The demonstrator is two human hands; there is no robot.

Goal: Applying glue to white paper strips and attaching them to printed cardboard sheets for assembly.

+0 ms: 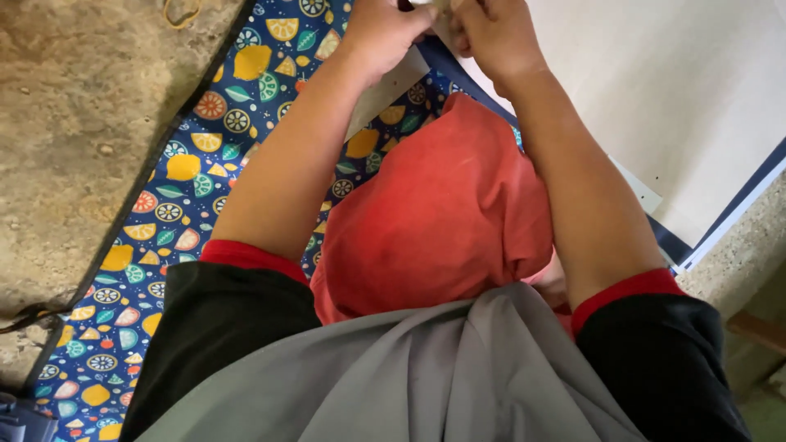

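Head view, looking straight down the person's own body: both forearms reach forward to the top edge of the picture, where the left hand [385,33] and the right hand [491,33] meet over a small pale item [434,6] that is almost wholly cut off by the frame. The fingers of both hands curl inward around it, so each appears to be pinching or gripping it, though its kind cannot be told from the sliver that shows. It sits between the two hands, above the near corner of a large cream board [671,90] with a dark blue border; a pale flap of sheet [385,94] lies under the left wrist. Below the arms a red cloth [442,213] covers the lap, and a grey garment [426,376] with black, red-trimmed sleeves fills the foreground. A blue mat printed with citrus slices [180,188] runs diagonally across the rough stone floor [74,123]; a yellow rubber band [182,13] lies on the stone at top left.

Judged from the posture, the step in hand is fine two-handed work on the small item. Any next move seems to call for a steady pinch from one hand while the other works.
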